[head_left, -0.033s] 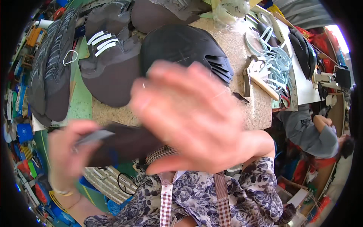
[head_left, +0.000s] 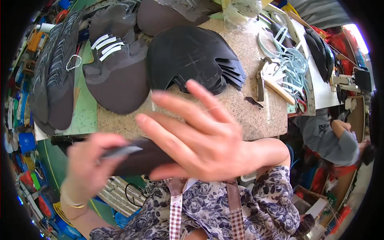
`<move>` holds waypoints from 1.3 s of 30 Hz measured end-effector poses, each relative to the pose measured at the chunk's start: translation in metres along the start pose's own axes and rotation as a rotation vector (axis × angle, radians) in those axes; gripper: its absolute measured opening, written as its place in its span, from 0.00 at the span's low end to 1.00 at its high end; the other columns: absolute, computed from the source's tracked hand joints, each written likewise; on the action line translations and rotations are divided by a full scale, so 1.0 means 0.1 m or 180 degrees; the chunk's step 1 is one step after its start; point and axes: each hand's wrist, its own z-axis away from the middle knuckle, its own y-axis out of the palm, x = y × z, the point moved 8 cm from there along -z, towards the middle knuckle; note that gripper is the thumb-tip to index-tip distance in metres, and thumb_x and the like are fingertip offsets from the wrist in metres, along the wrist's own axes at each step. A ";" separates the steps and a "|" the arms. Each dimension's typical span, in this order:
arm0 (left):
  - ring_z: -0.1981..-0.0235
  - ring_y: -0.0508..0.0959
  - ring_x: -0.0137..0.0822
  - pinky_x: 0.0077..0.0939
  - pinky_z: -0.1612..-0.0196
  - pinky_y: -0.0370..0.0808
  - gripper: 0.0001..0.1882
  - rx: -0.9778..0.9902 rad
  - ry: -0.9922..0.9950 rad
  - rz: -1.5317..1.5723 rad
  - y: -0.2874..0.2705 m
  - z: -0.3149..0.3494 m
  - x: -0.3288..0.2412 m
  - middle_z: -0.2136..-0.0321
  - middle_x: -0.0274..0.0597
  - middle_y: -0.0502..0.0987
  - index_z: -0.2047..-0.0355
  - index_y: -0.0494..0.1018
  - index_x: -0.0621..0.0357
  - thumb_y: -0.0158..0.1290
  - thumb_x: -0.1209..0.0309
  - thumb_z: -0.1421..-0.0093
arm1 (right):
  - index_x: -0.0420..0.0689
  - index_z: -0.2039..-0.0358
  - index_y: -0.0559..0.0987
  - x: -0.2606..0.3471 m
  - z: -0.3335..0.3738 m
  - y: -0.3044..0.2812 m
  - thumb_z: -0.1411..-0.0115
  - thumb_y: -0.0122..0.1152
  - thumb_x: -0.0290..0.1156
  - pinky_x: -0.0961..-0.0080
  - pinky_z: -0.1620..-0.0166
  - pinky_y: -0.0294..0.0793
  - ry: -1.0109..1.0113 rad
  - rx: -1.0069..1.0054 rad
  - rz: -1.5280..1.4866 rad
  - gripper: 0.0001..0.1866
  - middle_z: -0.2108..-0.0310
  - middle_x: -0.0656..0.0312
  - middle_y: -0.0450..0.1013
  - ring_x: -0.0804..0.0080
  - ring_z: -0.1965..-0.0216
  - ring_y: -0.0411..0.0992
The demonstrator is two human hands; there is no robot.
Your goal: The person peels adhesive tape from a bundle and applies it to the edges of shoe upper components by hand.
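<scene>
My left hand [head_left: 90,166], blurred by motion, is closed with a grey, pointed, flat piece [head_left: 124,151] sticking out of its fingers. I cannot make out whether that piece is a blade or a flap of material. Under and between both hands a dark brown flat piece [head_left: 141,162] hangs over the near table edge. My right hand [head_left: 204,148] is spread out above it, fingers apart, covering part of it. Beyond the hands lies a fanned stack of black rounded cut pieces [head_left: 188,52].
Dark brown sole-shaped pieces [head_left: 116,88] with white strips [head_left: 108,47] lie at the left, beside long overlapping rows [head_left: 60,92]. A wooden-handled hammer [head_left: 280,90] and pale blue cords [head_left: 294,64] are at the right. A person in grey [head_left: 330,136] sits beyond the table's right side.
My left hand and the grey pointed piece have shifted right. My right hand has lowered and its fingers have spread, uncovering more of the black stack.
</scene>
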 end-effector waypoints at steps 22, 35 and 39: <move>0.77 0.71 0.40 0.31 0.76 0.69 0.18 -0.0736 0.1918 -0.1111 1.15 -0.58 -0.13 0.77 0.43 0.66 0.61 0.74 0.67 0.53 0.76 0.55 | 0.43 0.60 0.76 -0.62 1.09 0.40 0.62 0.70 0.33 0.66 0.58 0.72 0.1514 0.0917 0.0102 0.24 0.67 0.62 0.70 0.60 0.65 0.70; 0.64 0.76 0.43 0.33 0.63 0.76 0.16 -0.0676 0.1301 -0.0292 1.18 -0.64 0.17 0.64 0.47 0.77 0.64 0.77 0.67 0.55 0.79 0.57 | 0.44 0.65 0.82 -0.70 1.15 0.44 0.66 0.58 0.25 0.78 0.72 0.73 0.1105 0.0052 0.0049 0.22 0.65 0.67 0.73 0.71 0.69 0.70; 0.62 0.77 0.44 0.32 0.62 0.77 0.15 -0.0745 0.1566 -0.0738 1.22 -0.59 0.05 0.62 0.48 0.77 0.64 0.76 0.72 0.56 0.80 0.55 | 0.41 0.68 0.83 -0.67 1.14 0.42 0.67 0.56 0.29 0.79 0.69 0.75 0.0673 0.0156 0.0082 0.21 0.61 0.64 0.76 0.72 0.67 0.71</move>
